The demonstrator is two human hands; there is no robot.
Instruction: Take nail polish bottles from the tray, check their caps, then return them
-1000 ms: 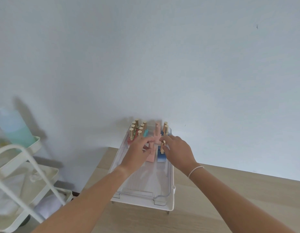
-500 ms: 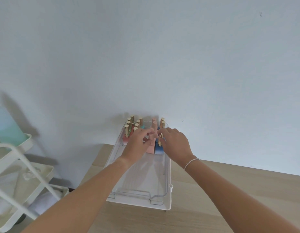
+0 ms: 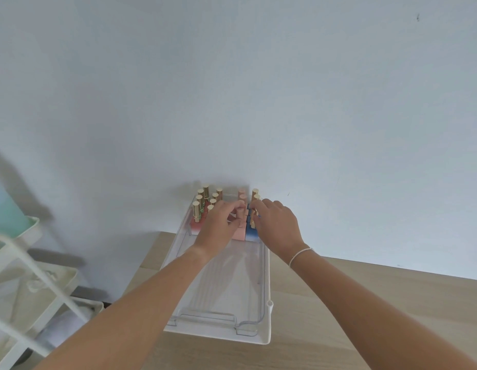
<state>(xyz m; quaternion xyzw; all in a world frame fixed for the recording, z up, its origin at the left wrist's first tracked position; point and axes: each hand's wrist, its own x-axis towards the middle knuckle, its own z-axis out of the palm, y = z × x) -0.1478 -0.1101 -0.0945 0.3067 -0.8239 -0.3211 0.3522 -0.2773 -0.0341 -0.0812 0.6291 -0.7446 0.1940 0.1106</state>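
Bottles (image 3: 205,206) all standing at tray's (image 3: 266,303) far end | left hand (image 3: 218,225) pinching a pink cap (image 3: 240,212) | right hand (image 3: 277,225) seemingly gripping a gold cap (image 3: 253,215) | we are judging checks unfinished.

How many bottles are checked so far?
I cannot tell. Every bottle stands at the far end of the clear tray. Left hand is at a pink bottle, right hand at a blue bottle. The gold-capped bottles look untouched.
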